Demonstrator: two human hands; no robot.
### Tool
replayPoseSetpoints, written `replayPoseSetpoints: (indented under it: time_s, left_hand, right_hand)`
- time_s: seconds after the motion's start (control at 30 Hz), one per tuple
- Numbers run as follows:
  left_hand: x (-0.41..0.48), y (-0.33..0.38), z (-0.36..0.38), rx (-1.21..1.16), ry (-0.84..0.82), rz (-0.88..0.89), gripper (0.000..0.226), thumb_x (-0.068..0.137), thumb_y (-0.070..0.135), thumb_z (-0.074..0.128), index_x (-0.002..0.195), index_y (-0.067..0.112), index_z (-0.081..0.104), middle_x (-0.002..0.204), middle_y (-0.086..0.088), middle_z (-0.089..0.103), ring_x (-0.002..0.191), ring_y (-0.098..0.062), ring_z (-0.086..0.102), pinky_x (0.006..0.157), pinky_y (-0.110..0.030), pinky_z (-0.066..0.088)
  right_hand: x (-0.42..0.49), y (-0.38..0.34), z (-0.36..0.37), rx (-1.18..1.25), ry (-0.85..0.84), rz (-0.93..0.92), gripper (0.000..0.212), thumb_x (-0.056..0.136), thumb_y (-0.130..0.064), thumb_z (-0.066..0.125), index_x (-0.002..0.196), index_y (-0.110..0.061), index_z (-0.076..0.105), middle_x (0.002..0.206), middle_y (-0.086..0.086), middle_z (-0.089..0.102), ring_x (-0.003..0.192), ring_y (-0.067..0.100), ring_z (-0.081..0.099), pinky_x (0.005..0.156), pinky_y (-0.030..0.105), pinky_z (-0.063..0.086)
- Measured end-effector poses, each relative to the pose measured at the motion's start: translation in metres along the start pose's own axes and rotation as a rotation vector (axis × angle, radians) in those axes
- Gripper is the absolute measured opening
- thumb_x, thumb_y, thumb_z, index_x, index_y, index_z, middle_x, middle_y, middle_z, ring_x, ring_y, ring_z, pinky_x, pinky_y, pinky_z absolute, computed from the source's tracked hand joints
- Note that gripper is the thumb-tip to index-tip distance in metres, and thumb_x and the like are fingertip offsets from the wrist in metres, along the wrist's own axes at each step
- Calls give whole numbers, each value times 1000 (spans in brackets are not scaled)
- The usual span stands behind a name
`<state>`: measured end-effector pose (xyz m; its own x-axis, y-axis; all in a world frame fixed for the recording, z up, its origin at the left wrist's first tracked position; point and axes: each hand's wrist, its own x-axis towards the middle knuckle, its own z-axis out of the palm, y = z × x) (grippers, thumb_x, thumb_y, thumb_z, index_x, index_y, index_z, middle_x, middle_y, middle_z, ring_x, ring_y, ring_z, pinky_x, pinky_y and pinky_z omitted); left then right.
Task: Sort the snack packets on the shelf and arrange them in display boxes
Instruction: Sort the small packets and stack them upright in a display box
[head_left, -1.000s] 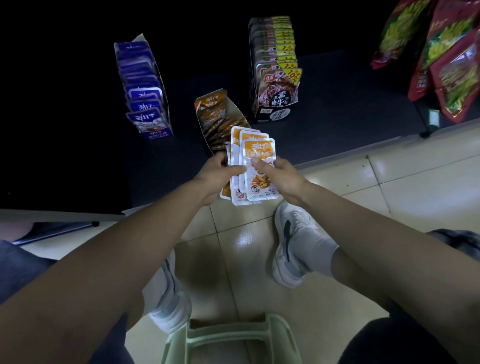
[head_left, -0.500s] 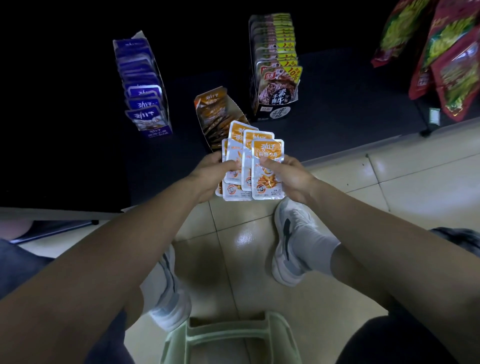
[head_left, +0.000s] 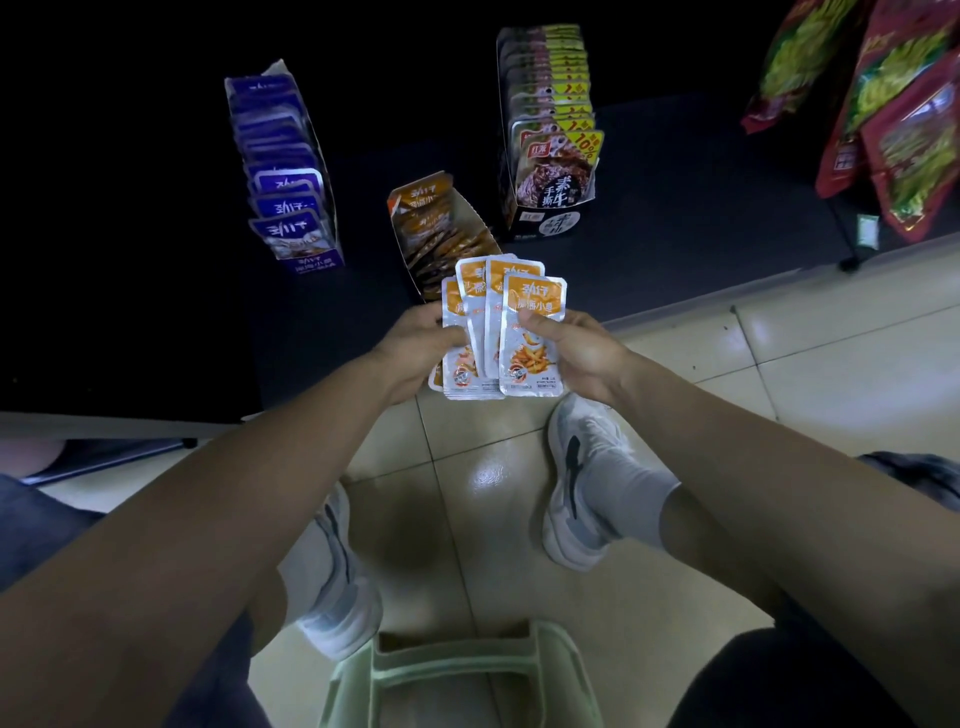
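Both hands hold a fanned stack of orange-and-silver snack packets (head_left: 498, 332) just in front of the dark low shelf (head_left: 675, 197). My left hand (head_left: 421, 348) grips the stack's left side, and my right hand (head_left: 576, 353) pinches the front packet with thumb on top. Right behind the stack stands an orange display box (head_left: 431, 228), partly filled with the same packets. A purple display box (head_left: 283, 171) full of purple packets stands at the shelf's left. A black display box (head_left: 550, 135) with dark-and-yellow packets stands at the right.
Large red and green snack bags (head_left: 883, 104) hang at the upper right. My two white shoes (head_left: 582, 478) rest on the beige tiled floor. A pale green plastic stool (head_left: 457, 675) sits under me at the bottom edge.
The packet stack has shifted slightly up and to the right, and fanned out a little wider between my hands. The boxes on the shelf have not moved.
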<state>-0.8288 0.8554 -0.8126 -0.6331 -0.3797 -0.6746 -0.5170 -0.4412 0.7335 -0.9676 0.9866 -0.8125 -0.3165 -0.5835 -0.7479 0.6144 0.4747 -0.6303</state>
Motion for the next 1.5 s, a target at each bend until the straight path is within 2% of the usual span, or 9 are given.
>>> replayPoseSetpoints:
  time_s: [0.1,0.27,0.47,0.6,0.77,0.9,1.07,1.23,1.5]
  left_hand:
    - [1,-3,-2,5,57,14,23,87,-2,63,104,14,66,102,-5,71,86,-20,70,71,-34,58]
    - [0,-2,0,-25,108,25,22,84,1,69,92,21,66,90,2,72,79,-16,70,67,-31,57]
    - [-1,4,3,-105,130,-31,27,95,3,41,101,18,62,91,-5,68,79,-22,67,71,-35,56]
    - [1,4,2,-114,147,-32,29,97,1,40,114,18,57,93,-3,67,80,-19,66,68,-34,55]
    - [5,3,-15,116,31,-66,54,89,-7,51,136,19,48,117,-10,64,99,-27,66,81,-43,56]
    - [-2,9,-20,374,-121,-89,66,77,-16,60,131,22,52,112,-11,66,100,-26,67,81,-39,57]
    - [-7,16,-25,352,-27,-53,49,75,-8,74,114,17,60,94,-12,71,84,-23,70,77,-37,58]
    - [-8,18,-33,271,87,4,16,75,4,79,84,14,70,85,-7,72,72,-12,69,67,-24,57]
    - [-9,11,-23,171,62,7,5,86,15,71,89,17,67,90,-6,69,80,-17,66,71,-27,56]
  right_hand:
    - [-2,1,-2,-11,-9,25,31,94,-21,60,120,-4,61,112,13,70,96,27,70,76,40,59]
    - [-3,3,-2,-8,-18,7,36,94,-19,60,126,-2,57,116,15,68,98,28,69,72,39,60]
    - [-1,5,-4,5,-28,2,34,92,-14,62,125,-4,59,117,15,68,101,29,69,73,40,59]
    - [-2,4,-13,73,-45,-12,26,92,-10,61,117,-4,62,108,12,71,94,26,71,68,37,59]
    - [-2,1,-18,113,-60,-74,29,93,-9,59,122,-7,59,114,12,69,99,26,69,77,40,57]
    - [-1,1,-16,24,-67,-97,36,92,-9,61,127,-3,56,121,14,66,106,29,66,86,44,55]
    - [-4,4,-20,-87,-73,-82,41,92,-10,62,131,-3,53,125,17,64,110,33,65,92,50,52]
    - [-12,4,-24,-128,-215,-14,42,91,-8,60,132,-5,53,125,16,63,111,33,63,94,51,51]
    - [-17,10,-16,-148,-391,41,47,93,-4,55,139,-8,46,128,13,61,114,28,61,92,40,53]
